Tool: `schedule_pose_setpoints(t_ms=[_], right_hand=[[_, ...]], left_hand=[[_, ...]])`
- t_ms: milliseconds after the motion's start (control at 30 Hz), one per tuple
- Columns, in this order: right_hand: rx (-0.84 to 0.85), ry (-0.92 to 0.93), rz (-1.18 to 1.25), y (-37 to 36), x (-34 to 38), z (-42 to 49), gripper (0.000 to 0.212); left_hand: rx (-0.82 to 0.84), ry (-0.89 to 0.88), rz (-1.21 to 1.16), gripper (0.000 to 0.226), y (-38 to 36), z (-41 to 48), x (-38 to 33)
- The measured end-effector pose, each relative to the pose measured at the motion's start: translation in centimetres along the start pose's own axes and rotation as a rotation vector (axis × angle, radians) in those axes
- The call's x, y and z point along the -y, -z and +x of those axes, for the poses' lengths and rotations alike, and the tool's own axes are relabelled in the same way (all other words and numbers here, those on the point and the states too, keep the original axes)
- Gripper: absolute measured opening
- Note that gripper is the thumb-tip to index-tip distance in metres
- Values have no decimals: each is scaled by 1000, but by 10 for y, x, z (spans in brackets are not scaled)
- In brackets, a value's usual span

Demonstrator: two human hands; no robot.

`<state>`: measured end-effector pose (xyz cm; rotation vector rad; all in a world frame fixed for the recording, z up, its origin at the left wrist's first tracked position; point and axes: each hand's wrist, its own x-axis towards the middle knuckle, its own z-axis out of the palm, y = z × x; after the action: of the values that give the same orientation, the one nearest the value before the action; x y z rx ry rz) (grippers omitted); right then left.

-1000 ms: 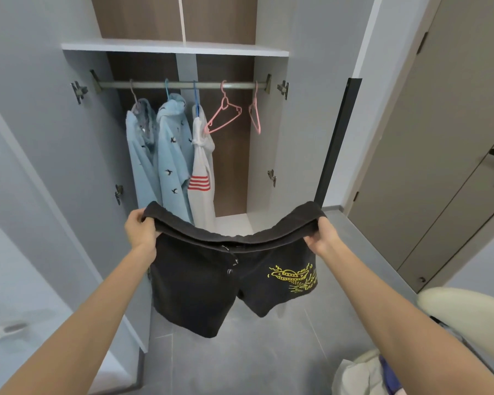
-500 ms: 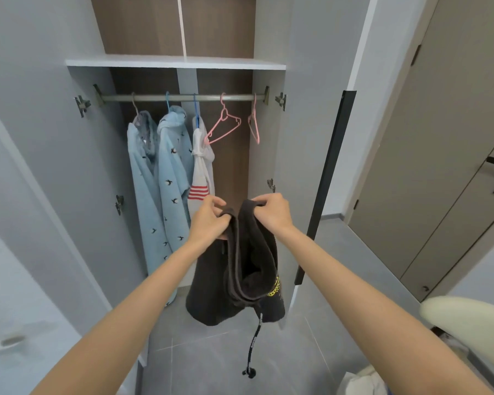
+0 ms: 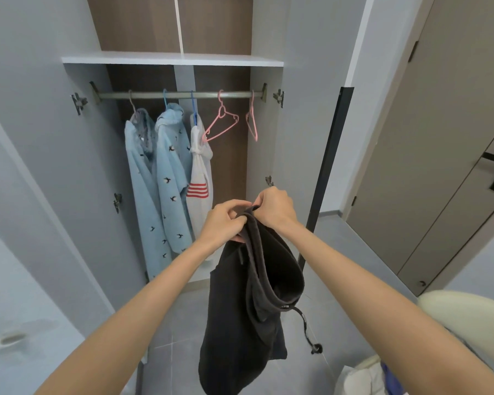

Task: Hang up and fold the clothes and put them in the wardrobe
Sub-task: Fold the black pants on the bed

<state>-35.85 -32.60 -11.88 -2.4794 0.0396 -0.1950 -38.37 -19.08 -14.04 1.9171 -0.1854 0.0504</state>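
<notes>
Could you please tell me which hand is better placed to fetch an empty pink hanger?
Probably the right. The right hand sits higher, nearest the pink hangers at the right end of the rail, while the left hand pinches the black shorts at the waistband and could hold them alone.

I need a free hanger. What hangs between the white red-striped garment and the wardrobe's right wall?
A left pink hanger and a right pink hanger, both empty, shown in the head view.

Left hand (image 3: 221,220), right hand (image 3: 275,208) pinch black shorts (image 3: 251,303) waistband together.
</notes>
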Motion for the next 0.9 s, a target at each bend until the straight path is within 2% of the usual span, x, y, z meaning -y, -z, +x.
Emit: schedule_pose_setpoints(t_ms=[233, 333, 467, 567, 633, 733, 900], right_hand=[[125, -109, 130, 5, -2, -5, 10], [135, -191, 284, 2, -2, -12, 30], [247, -256, 530, 0, -2, -22, 49], [308, -227, 651, 0, -2, -29, 47], [318, -147, 714, 0, -5, -37, 38], [306, 54, 593, -7, -14, -52, 23], [360, 227, 228, -26, -35, -69, 50]], left_hand=[[100, -12, 95, 34, 3, 2, 1], [125, -21, 133, 29, 8, 2, 3], [128, -31, 215, 25, 15, 4, 6], [51, 27, 124, 19, 20, 5, 12], [14, 93, 47, 15, 25, 7, 15], [-44, 174, -40, 19, 34, 11, 18], [-155, 317, -311, 20, 43, 18, 16]])
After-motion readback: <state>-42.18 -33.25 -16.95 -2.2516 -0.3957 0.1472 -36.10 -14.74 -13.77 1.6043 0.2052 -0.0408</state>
